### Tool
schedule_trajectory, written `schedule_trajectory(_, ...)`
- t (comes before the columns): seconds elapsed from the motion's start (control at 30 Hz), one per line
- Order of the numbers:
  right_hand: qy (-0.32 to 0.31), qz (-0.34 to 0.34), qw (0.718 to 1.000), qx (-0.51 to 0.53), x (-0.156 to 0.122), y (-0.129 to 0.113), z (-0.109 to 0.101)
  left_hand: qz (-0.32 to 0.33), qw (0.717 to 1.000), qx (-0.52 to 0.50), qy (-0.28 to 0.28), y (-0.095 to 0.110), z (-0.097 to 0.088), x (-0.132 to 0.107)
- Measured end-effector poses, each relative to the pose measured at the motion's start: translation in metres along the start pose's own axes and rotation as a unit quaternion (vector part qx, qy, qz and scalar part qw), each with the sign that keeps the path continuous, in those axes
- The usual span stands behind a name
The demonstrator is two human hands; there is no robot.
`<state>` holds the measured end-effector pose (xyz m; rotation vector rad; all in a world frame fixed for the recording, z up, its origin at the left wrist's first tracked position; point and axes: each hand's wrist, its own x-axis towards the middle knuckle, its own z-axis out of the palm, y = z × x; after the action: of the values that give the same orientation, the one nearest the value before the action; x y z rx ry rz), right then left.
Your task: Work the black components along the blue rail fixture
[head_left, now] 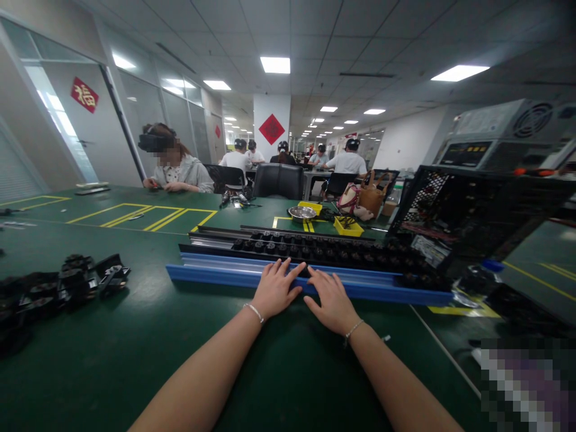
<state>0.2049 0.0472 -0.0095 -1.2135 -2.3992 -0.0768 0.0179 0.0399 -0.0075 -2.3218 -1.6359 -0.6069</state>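
Note:
My left hand (pixel 276 289) rests over the near edge of a long blue channel rail (pixel 216 274), its fingers spread and pointing away from me. Beside it my right hand (pixel 330 298) lies over the same rail, fingers stretched out and thumb apart. No object shows in either hand. Small black parts (pixel 420 281) sit in the rail's right end. Just behind, a black rail (pixel 198 252) runs parallel, and rows of small black round parts (pixel 310 247) fill much of its length.
Black fan-like parts (pixel 76 282) are heaped at the left. An open computer case (pixel 472 210) and a clear bottle with a blue cap (pixel 477 285) stand at the right. Behind the rails are a metal bowl (pixel 302 213) and a yellow tray (pixel 348 228). A person (pixel 180 168) sits across the table.

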Motion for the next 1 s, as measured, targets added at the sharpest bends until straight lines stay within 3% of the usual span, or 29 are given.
schedule_trajectory(0.33, -0.068, -0.030, 0.997, -0.032, -0.001, 0.000, 0.002, 0.008, 0.999, 0.035, 0.000, 0.007, 0.004, -0.001)
schedule_trajectory(1.0, -0.047, -0.031, 0.998, -0.038, 0.000, 0.000, 0.000, -0.052, 0.996, 0.066, -0.033, 0.025, 0.009, 0.001)
